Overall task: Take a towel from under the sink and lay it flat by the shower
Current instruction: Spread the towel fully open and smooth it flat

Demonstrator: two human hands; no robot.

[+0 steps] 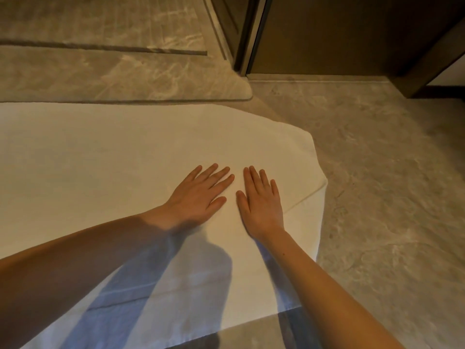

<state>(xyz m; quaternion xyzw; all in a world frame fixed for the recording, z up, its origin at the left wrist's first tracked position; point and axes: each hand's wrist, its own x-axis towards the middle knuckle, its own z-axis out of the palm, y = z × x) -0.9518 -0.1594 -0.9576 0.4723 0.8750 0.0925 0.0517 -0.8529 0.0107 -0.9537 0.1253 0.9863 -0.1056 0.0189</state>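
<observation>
A large white towel (pixel 113 157) lies spread on the marble floor, its far edge along the raised shower threshold (pixel 125 94). My left hand (pixel 201 195) and my right hand (pixel 261 202) rest palm down on it side by side, fingers straight and slightly spread. The towel's right end is uneven, with a fold line running from its right edge toward my right hand. My forearms cast shadows over the near part of the towel.
Beyond the threshold is the shower floor (pixel 100 26) with a dark drain slot. A metal door frame (pixel 247 36) and a dark wooden panel (pixel 339 34) stand at the back right. Bare marble floor (pixel 390 197) extends to the right.
</observation>
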